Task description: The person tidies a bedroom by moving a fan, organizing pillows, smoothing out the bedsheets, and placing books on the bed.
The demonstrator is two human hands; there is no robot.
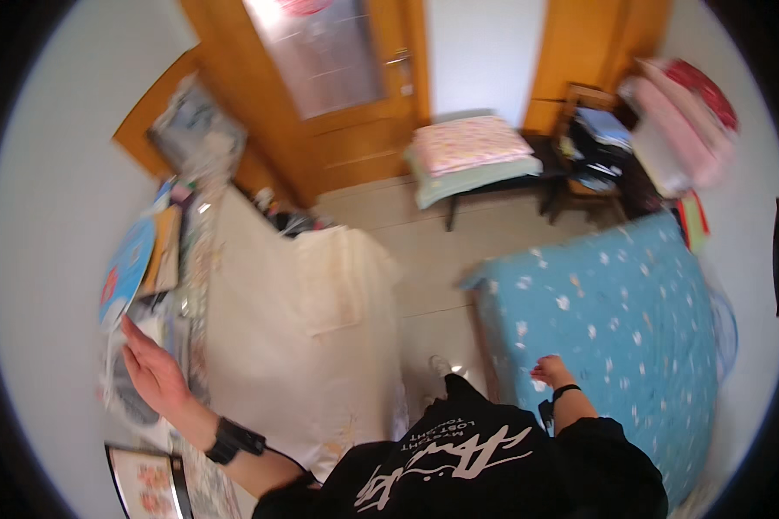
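Note:
My left hand (157,376) is raised at the left with its fingers stretched out and nothing in it. It is nearest to a round blue fan (128,268) and the cluttered strip by the wall, above a bed or table with a cream cover (260,346). On the right, my right hand (552,371) hangs over the edge of a bed with a blue patterned cover (614,303). Its fingers are curled and slightly blurred. Whether anything is inside them is hidden. Each wrist wears a black band.
A wooden door (355,143) with a glass pane stands ahead. A dark bench (493,190) carries a folded pink quilt (472,145). Beside it, a wooden chair (571,156) holds clothes. A framed picture (151,484) lies at lower left. Tiled floor (433,303) runs between the covered surfaces.

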